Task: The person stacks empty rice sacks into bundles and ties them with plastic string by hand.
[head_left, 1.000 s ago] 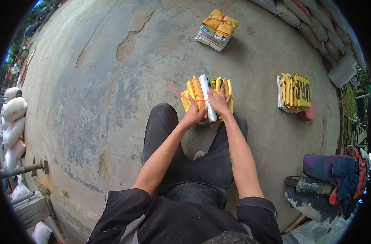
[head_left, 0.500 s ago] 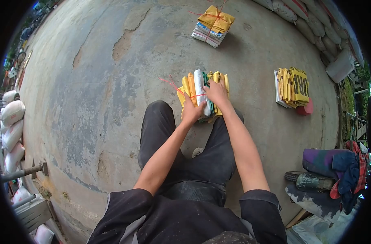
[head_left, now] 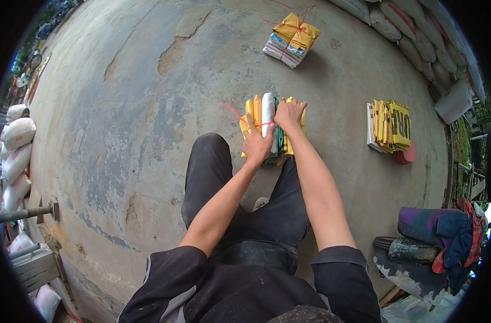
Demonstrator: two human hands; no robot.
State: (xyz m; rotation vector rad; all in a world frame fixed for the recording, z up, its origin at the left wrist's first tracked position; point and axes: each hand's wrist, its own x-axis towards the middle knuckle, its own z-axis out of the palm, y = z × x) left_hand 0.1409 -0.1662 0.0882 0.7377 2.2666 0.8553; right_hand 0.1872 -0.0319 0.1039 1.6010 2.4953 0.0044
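Folded sacks (head_left: 267, 109) in yellow, orange, white and green stand on edge in a bundle between my knees. A thin red string (head_left: 235, 112) crosses the bundle, with loose ends sticking out at its upper left. My left hand (head_left: 258, 144) lies against the near left part of the sacks, thumb and index finger spread apart on either side of the white one. Over the right part of the bundle, my right hand (head_left: 291, 115) is closed, with the string running up to its fingers. Its fingertips are partly hidden.
A tied bundle of sacks (head_left: 295, 40) stands farther ahead. To the right, yellow folded sacks (head_left: 390, 126) rest by a red object (head_left: 404, 153). Filled sacks line the left side (head_left: 18, 161) and upper right (head_left: 412, 40). Clothes (head_left: 454, 231) lie over a scooter-like vehicle at lower right.
My right hand has curled and turned over the right side of the bundle, knuckles now outward. My left hand still rests on the sacks. The view has shifted slightly.
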